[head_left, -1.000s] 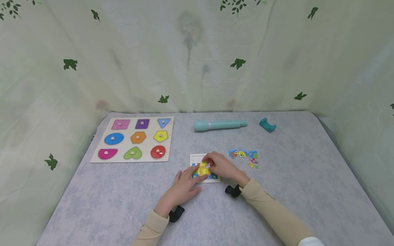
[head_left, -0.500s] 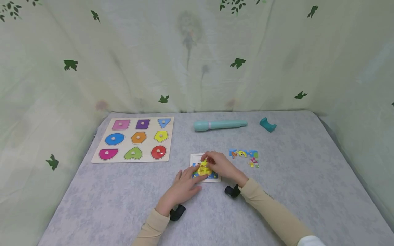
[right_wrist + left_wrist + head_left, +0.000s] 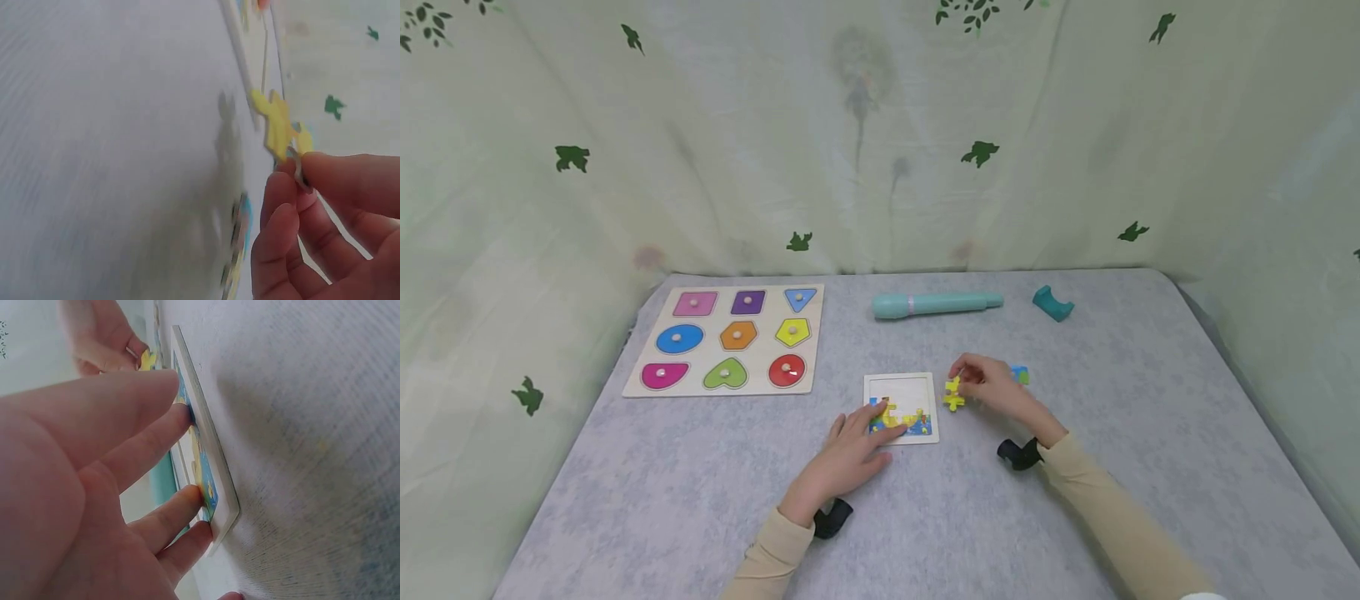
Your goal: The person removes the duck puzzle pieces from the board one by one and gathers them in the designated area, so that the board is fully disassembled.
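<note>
A small white puzzle frame (image 3: 912, 390) lies mid-table, its lower part filled with yellow and blue jigsaw pieces (image 3: 917, 424). My left hand (image 3: 845, 454) rests its extended fingertips on those pieces; the left wrist view shows the fingers nearly straight against the puzzle. Just right of the frame, my right hand (image 3: 996, 388) holds a yellow jigsaw piece (image 3: 953, 397) raised off the table. In the right wrist view, thumb and fingers pinch that knobbed yellow piece (image 3: 276, 125), which may be more than one joined together. Loose jigsaw pieces (image 3: 1021, 374) lie behind the right hand, mostly hidden by it.
A wooden shape board (image 3: 757, 359) with coloured knobbed shapes lies at the left. Near the back edge are a teal microphone-like stick (image 3: 936, 306) and a curved teal block (image 3: 1052, 304). A pale patterned curtain (image 3: 880, 167) encloses the table.
My right hand has lifted the yellow jigsaw piece out of the frame and carried it right, exposing the frame's white upper base. The left hand has stayed put.
</note>
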Available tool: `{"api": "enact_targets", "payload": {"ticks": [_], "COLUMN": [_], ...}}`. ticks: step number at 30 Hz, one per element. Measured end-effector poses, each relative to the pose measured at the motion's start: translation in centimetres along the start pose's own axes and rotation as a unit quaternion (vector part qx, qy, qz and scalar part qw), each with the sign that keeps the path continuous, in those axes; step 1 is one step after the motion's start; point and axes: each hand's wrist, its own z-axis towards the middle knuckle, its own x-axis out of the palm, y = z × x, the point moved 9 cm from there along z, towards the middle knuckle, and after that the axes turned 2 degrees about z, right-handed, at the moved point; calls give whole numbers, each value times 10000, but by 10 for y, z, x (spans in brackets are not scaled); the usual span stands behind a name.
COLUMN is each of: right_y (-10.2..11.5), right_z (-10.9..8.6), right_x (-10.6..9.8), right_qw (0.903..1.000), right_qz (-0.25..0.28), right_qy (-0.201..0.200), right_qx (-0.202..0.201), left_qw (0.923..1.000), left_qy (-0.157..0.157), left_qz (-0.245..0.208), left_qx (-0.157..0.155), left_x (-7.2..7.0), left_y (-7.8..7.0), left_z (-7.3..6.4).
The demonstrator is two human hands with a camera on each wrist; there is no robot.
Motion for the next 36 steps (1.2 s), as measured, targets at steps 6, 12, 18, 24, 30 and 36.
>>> {"api": "enact_targets", "payload": {"ticks": [6, 12, 18, 24, 30, 36], "right_y": [-21, -31, -28, -24, -22, 0], "right_z": [-14, -21, -22, -22, -20, -17], "right_x": [-29, -40, -38, -35, -34, -26], "right_qw": [9988, 9973, 9940, 9890, 9850, 9893], "right_qz": [-411, -639, -1022, -1431, -1694, -1369], "right_qy": [-225, -280, -376, -355, -328, -364], "right_qx": [140, 243, 143, 116, 37, -349], "left_qw": [10000, 9999, 9999, 9998, 9999, 10000], "left_qy": [-35, 8, 22, -21, 10, 62], "left_qz": [-87, -141, -139, -194, -145, -37], "left_qx": [-3, -39, -48, 7, 10, 16], "left_x": [-1, 0, 2, 2, 3, 2], "left_y": [0, 1, 3, 2, 4, 4], "left_z": [0, 0, 0, -1, -1, -2]}}
